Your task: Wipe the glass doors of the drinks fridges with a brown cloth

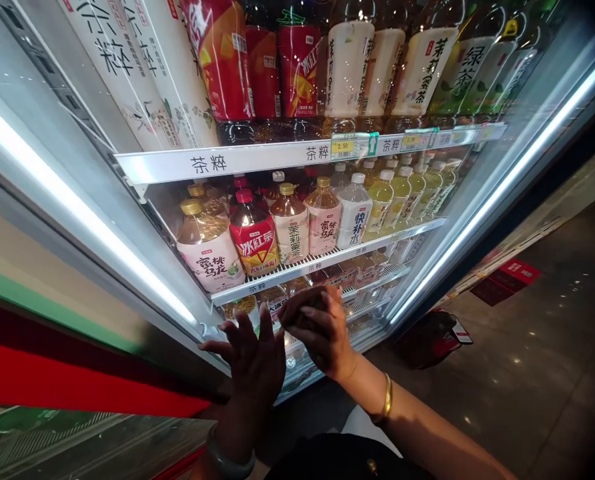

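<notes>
Left hand (250, 360): being held open, fingers spread, at 6 o'clock before the cooler's lowest shelves (377, 273).
Right hand (317, 327): being curled over a bottle (305, 298), just beside the left; grip cannot be confirmed.
Bottle: being covered at the lower shelf front, mostly hidden.
Red-label bottle (254, 243): standing at 12 o'clock above the hands.
Bracelet (387, 397): being worn on the right wrist.

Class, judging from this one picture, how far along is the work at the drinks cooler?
Done: the upper shelves look fully fronted with bottles. In hand: both hands reach low, the left hand spread open, the right hand curled over bottles on the lower shelves. Left: those lower rows are dim and partly hidden, so unclear.
</notes>
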`<state>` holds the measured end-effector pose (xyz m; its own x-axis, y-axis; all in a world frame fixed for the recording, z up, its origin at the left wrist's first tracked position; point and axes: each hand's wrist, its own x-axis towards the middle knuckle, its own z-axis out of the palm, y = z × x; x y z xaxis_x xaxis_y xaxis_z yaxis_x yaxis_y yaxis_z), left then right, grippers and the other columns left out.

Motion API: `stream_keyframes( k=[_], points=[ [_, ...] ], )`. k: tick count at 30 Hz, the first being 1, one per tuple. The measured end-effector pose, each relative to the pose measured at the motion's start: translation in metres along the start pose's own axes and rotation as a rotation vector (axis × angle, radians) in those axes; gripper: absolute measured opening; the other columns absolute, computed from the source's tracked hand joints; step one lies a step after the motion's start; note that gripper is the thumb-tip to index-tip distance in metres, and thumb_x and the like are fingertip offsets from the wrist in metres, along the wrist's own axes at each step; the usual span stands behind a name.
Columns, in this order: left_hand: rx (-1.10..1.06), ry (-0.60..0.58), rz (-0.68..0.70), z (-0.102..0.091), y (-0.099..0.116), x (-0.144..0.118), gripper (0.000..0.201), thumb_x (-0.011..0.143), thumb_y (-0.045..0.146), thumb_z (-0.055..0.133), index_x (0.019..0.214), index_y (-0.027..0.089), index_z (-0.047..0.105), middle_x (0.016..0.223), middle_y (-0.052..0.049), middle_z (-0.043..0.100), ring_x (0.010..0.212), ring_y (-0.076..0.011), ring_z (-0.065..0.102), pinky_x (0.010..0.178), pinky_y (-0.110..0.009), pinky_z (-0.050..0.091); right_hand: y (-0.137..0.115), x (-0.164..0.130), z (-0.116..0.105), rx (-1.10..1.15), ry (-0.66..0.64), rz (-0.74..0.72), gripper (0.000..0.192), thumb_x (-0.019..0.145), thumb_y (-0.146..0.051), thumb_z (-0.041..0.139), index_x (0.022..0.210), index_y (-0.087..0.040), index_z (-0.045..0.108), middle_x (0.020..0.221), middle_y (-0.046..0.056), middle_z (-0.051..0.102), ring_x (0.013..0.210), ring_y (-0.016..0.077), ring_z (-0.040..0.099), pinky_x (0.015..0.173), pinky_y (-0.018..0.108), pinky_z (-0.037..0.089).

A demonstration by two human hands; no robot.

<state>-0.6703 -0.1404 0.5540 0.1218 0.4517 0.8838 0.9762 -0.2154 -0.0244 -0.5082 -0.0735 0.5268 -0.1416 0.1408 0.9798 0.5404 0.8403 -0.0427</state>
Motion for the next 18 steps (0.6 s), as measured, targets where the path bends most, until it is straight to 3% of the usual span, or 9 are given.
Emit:
stream_keyframes(
  k=[2, 5, 7, 9, 13, 15, 18],
  points=[
    [-0.011, 0.006, 0.005, 0.003, 0.003, 0.002, 0.085, 0.099, 0.013, 0.060, 0.168, 0.012, 0.011, 0.177, -0.009, -0.014, 0.164, -0.0237, -0.019, 0.128, -0.049, -0.023, 0.009, 0.017, -0.002, 0.023, -0.008, -0.062, 0.039, 0.085, -0.018, 0.081, 0.117, -0.038, 0.070, 0.133, 0.000, 0.062, 0.139, 0.0224, 0.056, 0.117, 0.046, 0.055],
    [-0.018, 0.011, 0.011, 0.009, 0.008, 0.004, 0.086, 0.099, 0.014, 0.062, 0.168, 0.013, 0.011, 0.177, -0.009, -0.013, 0.164, -0.0244, -0.018, 0.128, -0.050, -0.022, 0.033, 0.034, -0.017, -0.021, 0.057, -0.018, 0.038, 0.084, -0.011, 0.078, 0.112, -0.036, 0.071, 0.136, 0.000, 0.060, 0.149, 0.0251, 0.047, 0.127, 0.056, 0.043],
    [-0.017, 0.010, 0.011, 0.015, 0.014, 0.004, 0.085, 0.099, 0.016, 0.062, 0.168, 0.013, 0.012, 0.178, -0.009, -0.012, 0.164, -0.0253, -0.017, 0.128, -0.052, -0.023, 0.043, 0.029, -0.027, -0.078, 0.090, 0.064, 0.035, 0.084, -0.009, 0.076, 0.110, -0.032, 0.070, 0.140, 0.001, 0.057, 0.154, 0.0277, 0.041, 0.129, 0.063, 0.036],
    [-0.017, 0.014, 0.011, 0.022, 0.022, 0.004, 0.085, 0.099, 0.016, 0.062, 0.168, 0.013, 0.014, 0.178, -0.010, -0.011, 0.165, -0.0257, -0.016, 0.128, -0.052, -0.024, 0.045, 0.012, -0.032, -0.106, 0.076, 0.128, 0.032, 0.086, -0.009, 0.073, 0.110, -0.030, 0.069, 0.139, 0.004, 0.056, 0.157, 0.0297, 0.037, 0.127, 0.066, 0.038],
    [-0.049, 0.013, 0.022, 0.035, 0.039, 0.005, 0.082, 0.099, 0.016, 0.060, 0.168, 0.014, 0.016, 0.178, -0.009, -0.008, 0.165, -0.0241, -0.013, 0.130, -0.049, -0.020, 0.039, -0.006, -0.029, -0.046, -0.027, 0.081, 0.027, 0.090, -0.013, 0.072, 0.111, -0.031, 0.071, 0.128, 0.004, 0.060, 0.152, 0.0277, 0.044, 0.123, 0.058, 0.047],
    [-0.062, 0.013, 0.018, 0.039, 0.046, 0.009, 0.081, 0.100, 0.016, 0.059, 0.168, 0.014, 0.016, 0.178, -0.008, -0.006, 0.165, -0.0232, -0.012, 0.130, -0.048, -0.019, 0.045, 0.007, -0.029, 0.009, -0.042, -0.021, 0.026, 0.091, -0.016, 0.073, 0.111, -0.033, 0.072, 0.124, 0.002, 0.061, 0.148, 0.0247, 0.048, 0.123, 0.051, 0.050],
    [-0.064, 0.026, 0.005, 0.043, 0.056, 0.018, 0.081, 0.100, 0.019, 0.060, 0.168, 0.015, 0.016, 0.178, -0.008, -0.006, 0.165, -0.0234, -0.011, 0.131, -0.048, -0.018, 0.072, 0.036, -0.042, 0.017, 0.040, -0.064, 0.027, 0.089, -0.014, 0.076, 0.108, -0.033, 0.072, 0.127, 0.001, 0.061, 0.152, 0.0237, 0.044, 0.129, 0.052, 0.041]
  ],
)
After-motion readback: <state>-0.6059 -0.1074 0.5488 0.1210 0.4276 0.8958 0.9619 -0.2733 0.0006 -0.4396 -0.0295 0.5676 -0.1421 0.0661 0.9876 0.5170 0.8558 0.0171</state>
